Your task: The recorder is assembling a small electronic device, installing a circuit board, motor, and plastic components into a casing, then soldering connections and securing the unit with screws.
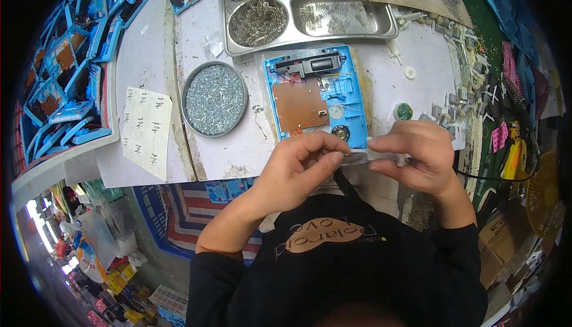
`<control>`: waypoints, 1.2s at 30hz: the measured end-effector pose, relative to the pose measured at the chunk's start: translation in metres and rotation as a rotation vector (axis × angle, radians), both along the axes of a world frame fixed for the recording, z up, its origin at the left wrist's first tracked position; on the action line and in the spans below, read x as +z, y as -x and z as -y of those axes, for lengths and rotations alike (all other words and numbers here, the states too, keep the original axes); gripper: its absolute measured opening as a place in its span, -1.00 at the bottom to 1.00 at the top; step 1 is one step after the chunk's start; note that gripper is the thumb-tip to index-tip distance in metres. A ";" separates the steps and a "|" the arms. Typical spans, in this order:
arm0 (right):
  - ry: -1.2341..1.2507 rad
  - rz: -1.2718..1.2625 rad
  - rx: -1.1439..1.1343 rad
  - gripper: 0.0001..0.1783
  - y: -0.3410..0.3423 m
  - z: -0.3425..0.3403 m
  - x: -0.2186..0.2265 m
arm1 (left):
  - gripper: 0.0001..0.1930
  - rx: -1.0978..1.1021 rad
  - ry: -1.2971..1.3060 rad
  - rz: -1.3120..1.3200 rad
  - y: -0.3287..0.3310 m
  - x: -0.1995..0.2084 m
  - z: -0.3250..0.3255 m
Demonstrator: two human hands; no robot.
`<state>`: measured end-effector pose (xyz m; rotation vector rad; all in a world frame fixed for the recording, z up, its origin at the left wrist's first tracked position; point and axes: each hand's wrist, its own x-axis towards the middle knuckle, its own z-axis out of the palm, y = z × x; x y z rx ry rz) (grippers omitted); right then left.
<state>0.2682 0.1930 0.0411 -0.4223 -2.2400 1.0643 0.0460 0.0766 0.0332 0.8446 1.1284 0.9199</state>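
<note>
Left hand (301,163) pinched, contents unclear — right hand (426,155) parted, holding white part (386,155) — at near edge of blue casing (353,109).

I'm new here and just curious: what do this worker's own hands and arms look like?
The left hand and right hand show no gloves. Both forearms are bare below black sleeves; no cables are attached to them. The black top carries a brownish printed patch with dark lettering.

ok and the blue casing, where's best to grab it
Probably the blue casing's two long outer side walls, coming from left and right. It lies open side up, with a brown board filling much of its left half, so gripping outside avoids that.
</note>
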 end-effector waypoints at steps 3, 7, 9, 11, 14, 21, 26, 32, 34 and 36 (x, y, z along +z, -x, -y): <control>0.007 0.020 0.036 -0.68 -0.005 0.005 0.000 | -0.80 -0.015 -0.006 0.050 -0.004 -0.001 0.001; 0.097 0.054 0.124 -0.60 -0.006 0.011 -0.006 | -0.78 -0.110 0.038 0.045 -0.005 -0.003 -0.002; 0.294 0.103 0.231 -0.52 -0.016 0.001 -0.007 | -0.77 -0.258 0.252 0.259 0.004 0.007 -0.010; 0.549 0.036 0.352 -0.46 -0.034 -0.012 -0.020 | -0.75 -0.324 0.253 0.248 0.006 0.019 -0.023; 1.247 -0.207 0.289 -0.47 -0.043 -0.001 -0.029 | -0.76 -0.261 -0.276 -0.396 0.005 0.014 -0.046; 1.482 -0.719 0.282 -0.47 -0.054 0.007 -0.065 | -0.90 -0.516 -0.662 -1.324 -0.007 -0.011 -0.091; 1.307 -0.456 0.026 -0.53 -0.057 -0.001 -0.047 | -0.90 -0.470 -0.687 -1.290 -0.008 -0.019 -0.097; 0.673 -0.046 -0.207 -0.62 -0.043 -0.012 -0.035 | -0.89 -0.093 -0.833 -1.086 0.000 -0.022 -0.075; 0.313 0.167 -0.232 -0.68 -0.030 -0.014 -0.028 | -0.91 0.070 -0.651 -0.915 0.012 -0.020 -0.060; -0.050 0.218 -0.169 -0.68 -0.014 -0.021 -0.025 | -0.90 0.217 -0.411 -0.671 0.021 -0.031 -0.044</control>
